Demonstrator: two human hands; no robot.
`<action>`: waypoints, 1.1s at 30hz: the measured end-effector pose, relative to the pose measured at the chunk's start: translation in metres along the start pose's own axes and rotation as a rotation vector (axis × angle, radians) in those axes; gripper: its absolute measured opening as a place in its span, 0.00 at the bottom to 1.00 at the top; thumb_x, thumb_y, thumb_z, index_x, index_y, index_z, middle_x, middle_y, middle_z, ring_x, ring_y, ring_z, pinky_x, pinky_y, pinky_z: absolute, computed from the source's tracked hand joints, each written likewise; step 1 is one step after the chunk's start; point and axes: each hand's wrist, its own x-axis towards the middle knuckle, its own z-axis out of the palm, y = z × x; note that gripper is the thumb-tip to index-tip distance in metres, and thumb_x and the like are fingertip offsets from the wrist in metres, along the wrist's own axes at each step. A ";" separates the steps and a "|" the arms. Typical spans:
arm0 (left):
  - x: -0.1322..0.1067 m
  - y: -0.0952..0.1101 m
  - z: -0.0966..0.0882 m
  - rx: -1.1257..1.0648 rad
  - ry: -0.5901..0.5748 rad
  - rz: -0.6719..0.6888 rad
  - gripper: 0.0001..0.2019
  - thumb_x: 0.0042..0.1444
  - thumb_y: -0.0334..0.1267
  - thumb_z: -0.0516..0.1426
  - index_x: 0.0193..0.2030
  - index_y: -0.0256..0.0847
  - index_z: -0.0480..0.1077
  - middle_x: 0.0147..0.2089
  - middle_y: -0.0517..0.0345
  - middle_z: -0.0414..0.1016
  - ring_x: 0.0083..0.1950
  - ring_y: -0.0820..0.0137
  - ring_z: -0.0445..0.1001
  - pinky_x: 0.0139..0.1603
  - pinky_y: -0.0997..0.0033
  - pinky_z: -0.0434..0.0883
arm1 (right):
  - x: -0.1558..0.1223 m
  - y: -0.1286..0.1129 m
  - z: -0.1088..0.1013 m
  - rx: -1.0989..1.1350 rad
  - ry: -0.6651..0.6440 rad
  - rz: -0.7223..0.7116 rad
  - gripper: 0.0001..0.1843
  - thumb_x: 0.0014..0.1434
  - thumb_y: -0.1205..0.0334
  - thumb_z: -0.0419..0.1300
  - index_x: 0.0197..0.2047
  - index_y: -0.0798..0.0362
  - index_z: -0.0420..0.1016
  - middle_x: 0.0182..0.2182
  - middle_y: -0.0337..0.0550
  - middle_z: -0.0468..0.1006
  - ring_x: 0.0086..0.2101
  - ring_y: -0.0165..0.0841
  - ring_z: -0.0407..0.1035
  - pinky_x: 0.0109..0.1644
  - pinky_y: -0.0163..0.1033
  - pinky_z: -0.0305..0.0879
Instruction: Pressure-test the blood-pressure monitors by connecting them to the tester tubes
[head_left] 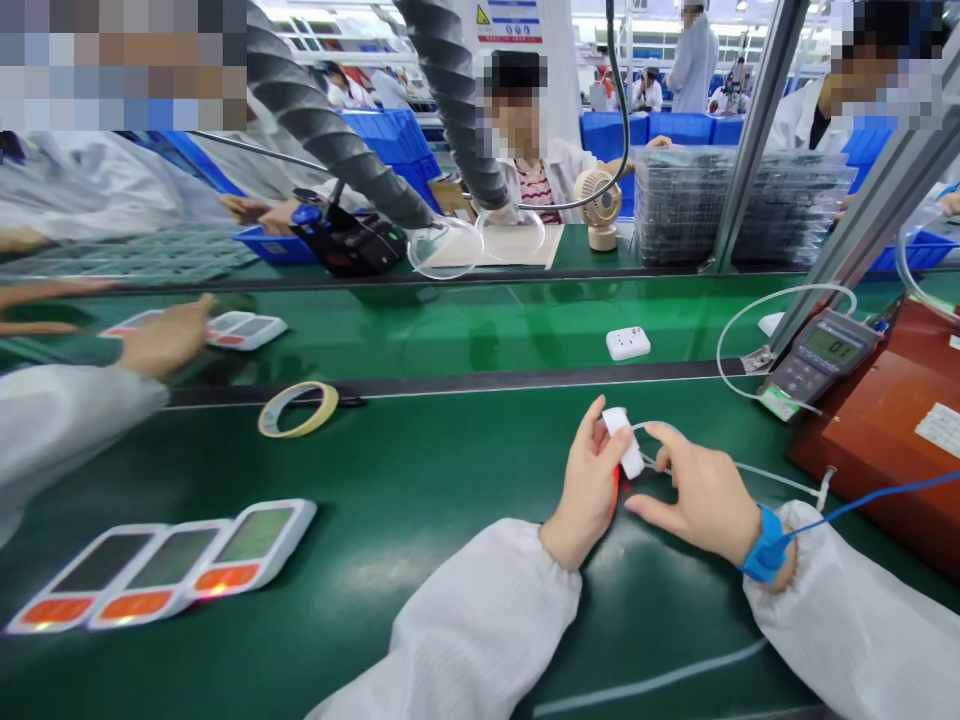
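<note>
My left hand [589, 480] is closed around a small white plastic device [622, 443], seen mostly edge-on. A red glow shows beneath it, against the palm. Just right of it, my right hand [697, 495] has its thumb and fingers apart, with nothing visibly gripped. Thin clear tubing [772, 477] runs behind the right fingers toward the device; whether it connects there is hidden. A blue wrist strap [766, 545] with a blue cord circles my right wrist. Three white devices with grey screens and lit orange panels [251, 545] overlap at the left of the green bench.
A digital meter [821, 350] leans by a red-brown box [892, 430] at right. A tape roll [298, 410] lies near the dark rail. On the green belt sit a white device [628, 343] and, farther left, a co-worker's hand [169, 335] by similar devices. Metal posts rise at right.
</note>
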 end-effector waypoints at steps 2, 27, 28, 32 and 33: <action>0.003 -0.002 -0.001 0.028 -0.029 -0.007 0.42 0.43 0.44 0.72 0.65 0.43 0.62 0.49 0.52 0.76 0.48 0.64 0.75 0.51 0.65 0.71 | -0.003 0.004 0.006 0.048 -0.115 0.107 0.35 0.66 0.51 0.57 0.68 0.60 0.53 0.32 0.47 0.79 0.29 0.40 0.75 0.31 0.41 0.69; 0.012 0.011 -0.009 0.261 -0.507 -0.067 0.48 0.56 0.46 0.64 0.75 0.41 0.39 0.35 0.55 0.76 0.31 0.71 0.73 0.34 0.70 0.69 | 0.004 0.029 0.010 0.695 -0.127 0.483 0.32 0.69 0.53 0.48 0.71 0.57 0.49 0.28 0.38 0.74 0.24 0.29 0.68 0.30 0.36 0.67; 0.012 0.012 -0.010 0.269 -0.499 -0.064 0.48 0.56 0.46 0.64 0.74 0.41 0.39 0.35 0.55 0.76 0.30 0.71 0.72 0.34 0.71 0.69 | 0.004 0.029 0.010 0.694 -0.132 0.488 0.33 0.69 0.53 0.48 0.71 0.58 0.48 0.28 0.38 0.74 0.24 0.29 0.68 0.30 0.36 0.67; 0.012 0.012 -0.011 0.305 -0.485 -0.064 0.49 0.56 0.46 0.64 0.74 0.41 0.38 0.35 0.57 0.75 0.28 0.74 0.69 0.32 0.73 0.67 | 0.005 0.028 0.009 0.683 -0.127 0.510 0.32 0.69 0.52 0.48 0.71 0.56 0.50 0.28 0.38 0.74 0.24 0.29 0.68 0.31 0.35 0.67; 0.012 0.012 -0.011 0.315 -0.485 -0.065 0.49 0.55 0.46 0.64 0.74 0.40 0.38 0.34 0.58 0.75 0.28 0.75 0.69 0.31 0.73 0.67 | 0.005 0.027 0.008 0.684 -0.125 0.511 0.31 0.69 0.52 0.48 0.71 0.55 0.51 0.28 0.38 0.74 0.24 0.29 0.68 0.31 0.35 0.67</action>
